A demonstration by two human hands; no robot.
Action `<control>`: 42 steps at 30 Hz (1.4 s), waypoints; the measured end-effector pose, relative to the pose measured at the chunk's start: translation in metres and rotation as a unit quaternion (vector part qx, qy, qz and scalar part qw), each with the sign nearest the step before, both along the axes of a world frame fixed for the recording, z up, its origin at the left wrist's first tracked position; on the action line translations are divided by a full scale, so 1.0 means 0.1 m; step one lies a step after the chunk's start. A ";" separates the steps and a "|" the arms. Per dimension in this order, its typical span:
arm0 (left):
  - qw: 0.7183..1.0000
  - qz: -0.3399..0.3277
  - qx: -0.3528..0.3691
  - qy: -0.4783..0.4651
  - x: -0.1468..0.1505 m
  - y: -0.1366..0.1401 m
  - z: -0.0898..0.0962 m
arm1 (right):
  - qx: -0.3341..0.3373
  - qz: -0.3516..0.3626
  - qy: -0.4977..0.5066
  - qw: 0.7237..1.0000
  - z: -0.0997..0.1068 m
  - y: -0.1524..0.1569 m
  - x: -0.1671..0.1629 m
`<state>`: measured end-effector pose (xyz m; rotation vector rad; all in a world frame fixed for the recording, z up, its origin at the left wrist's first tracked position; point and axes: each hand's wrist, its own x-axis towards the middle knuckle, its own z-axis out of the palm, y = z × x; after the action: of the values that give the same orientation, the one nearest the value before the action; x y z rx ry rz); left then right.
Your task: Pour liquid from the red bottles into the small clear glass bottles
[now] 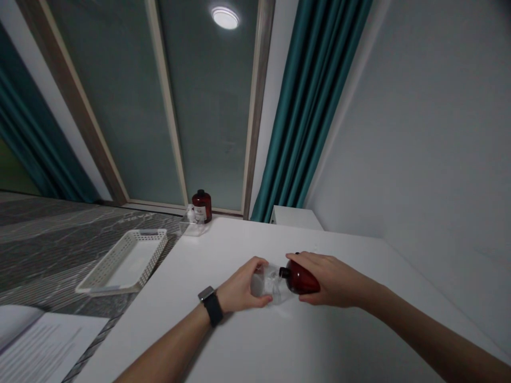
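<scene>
My left hand (pixel 245 287), with a dark watch (pixel 211 304) on its wrist, is wrapped round a clear, see-through container (pixel 261 284) low over the white table (pixel 247 348). In my right hand (pixel 329 276) is a brown bottle (pixel 301 279), tipped on its side with its black neck pointing left at the clear container. The neck is close to the container; whether they touch I cannot tell. Whether the bottle's mouth is capped is too small to make out.
At the table's far left corner stands another brown bottle (pixel 202 207) with a label, beside a clear tray (pixel 192 229) holding small white items. A white perforated basket (pixel 128 260) and an open book (pixel 48 346) lie left of the table. A wall (pixel 431 159) bounds the right.
</scene>
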<state>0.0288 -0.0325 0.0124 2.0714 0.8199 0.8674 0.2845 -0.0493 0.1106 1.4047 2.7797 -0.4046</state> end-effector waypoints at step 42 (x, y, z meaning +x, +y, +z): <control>1.000 0.002 -0.019 0.009 0.00 -0.03 0.04 | -0.004 0.005 -0.006 1.000 0.02 0.02 -0.01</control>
<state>0.0290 -0.0352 0.0160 2.0487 0.8441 0.8296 0.2840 -0.0477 0.1122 1.3853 2.7718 -0.4054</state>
